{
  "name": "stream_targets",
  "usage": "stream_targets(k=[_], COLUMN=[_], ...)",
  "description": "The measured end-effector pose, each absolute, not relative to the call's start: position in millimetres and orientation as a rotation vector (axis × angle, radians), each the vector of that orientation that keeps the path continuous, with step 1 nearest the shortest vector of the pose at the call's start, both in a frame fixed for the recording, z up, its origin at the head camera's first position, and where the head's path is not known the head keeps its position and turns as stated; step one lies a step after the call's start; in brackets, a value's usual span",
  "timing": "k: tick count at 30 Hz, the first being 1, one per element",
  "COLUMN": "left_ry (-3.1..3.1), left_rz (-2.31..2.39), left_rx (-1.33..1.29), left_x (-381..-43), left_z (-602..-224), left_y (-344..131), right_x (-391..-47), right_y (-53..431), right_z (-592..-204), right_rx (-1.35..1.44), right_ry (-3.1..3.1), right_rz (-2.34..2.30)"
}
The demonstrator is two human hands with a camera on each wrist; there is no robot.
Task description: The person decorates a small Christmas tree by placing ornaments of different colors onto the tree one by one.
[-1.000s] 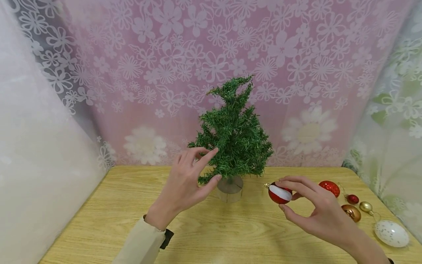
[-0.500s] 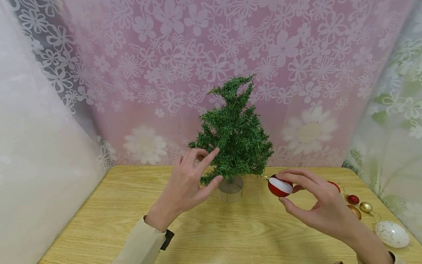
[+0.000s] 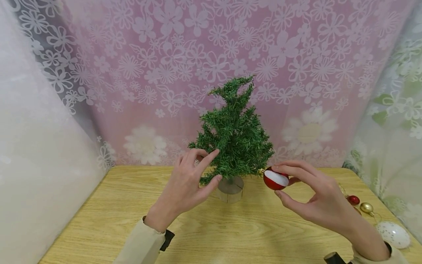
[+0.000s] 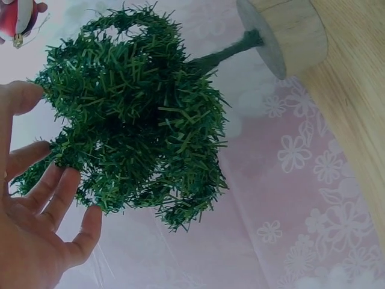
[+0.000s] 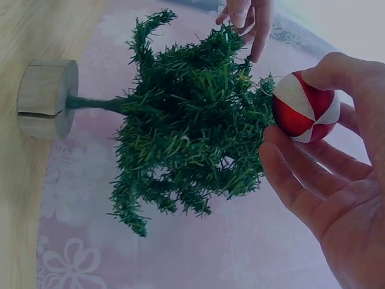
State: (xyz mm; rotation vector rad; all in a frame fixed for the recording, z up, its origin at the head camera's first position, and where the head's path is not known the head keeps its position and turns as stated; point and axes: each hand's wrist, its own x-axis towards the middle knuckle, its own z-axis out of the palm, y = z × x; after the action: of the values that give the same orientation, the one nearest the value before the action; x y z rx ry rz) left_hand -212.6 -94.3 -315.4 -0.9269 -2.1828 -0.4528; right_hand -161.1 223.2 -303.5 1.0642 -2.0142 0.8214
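A small green artificial Christmas tree (image 3: 235, 135) stands on a round wooden base (image 3: 230, 190) near the table's back. At its lower left is my left hand (image 3: 188, 179), thumb and fingers apart, fingertips right at the branches; in the left wrist view its fingers (image 4: 63, 198) are slightly bent among the branch ends. My right hand (image 3: 318, 198) pinches a red and white Christmas bauble (image 3: 276, 179) between thumb and fingers. The bauble's gold cap points left toward the lower right branches. In the right wrist view the red and white panels of the bauble (image 5: 305, 107) show.
On the table's right side lie a small red bauble (image 3: 354, 200), a small gold bauble (image 3: 366, 208) and a white speckled bauble (image 3: 393, 234). My right hand hides more baubles there. A pink floral curtain (image 3: 181, 73) hangs behind the wooden table (image 3: 108, 216).
My right hand has moved up and left with the red and white bauble, bringing its cap close to the tree's lower right branches. The left hand has stayed about still.
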Motion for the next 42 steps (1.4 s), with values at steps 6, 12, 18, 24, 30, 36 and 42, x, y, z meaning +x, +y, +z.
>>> stream_targets(k=[6, 12, 18, 24, 30, 36, 42], left_ry=[-2.189, -2.147, -2.033, -1.948, -1.967, -1.967, -1.965], left_rz=[-0.468, -0.492, -0.559, -0.629, -0.652, -0.660, -0.667], left_rx=[-0.913, -0.884, -0.976, -1.024, -1.018, -1.019, -1.017], left_x=[-211, -205, -196, -189, -187, -187, -188], left_z=[-312, -310, -311, -313, -315, -320, -323], left_y=[-94, -91, -82, -74, -71, -70, -70], right_x=[-162, -162, -160, -158, -158, -158, -155], right_y=[218, 211, 203, 197, 191, 187, 185], right_z=[-298, -294, -292, -294, -296, -298, -298], right_rx=[1.096, 1.130, 1.133, 1.144, 1.168, 1.178, 1.167], right_ry=[-2.007, -2.003, -2.044, -2.109, -2.100, -2.128, -2.177], right_rz=[0.847, 0.873, 0.863, 0.875, 0.866, 0.867, 0.850])
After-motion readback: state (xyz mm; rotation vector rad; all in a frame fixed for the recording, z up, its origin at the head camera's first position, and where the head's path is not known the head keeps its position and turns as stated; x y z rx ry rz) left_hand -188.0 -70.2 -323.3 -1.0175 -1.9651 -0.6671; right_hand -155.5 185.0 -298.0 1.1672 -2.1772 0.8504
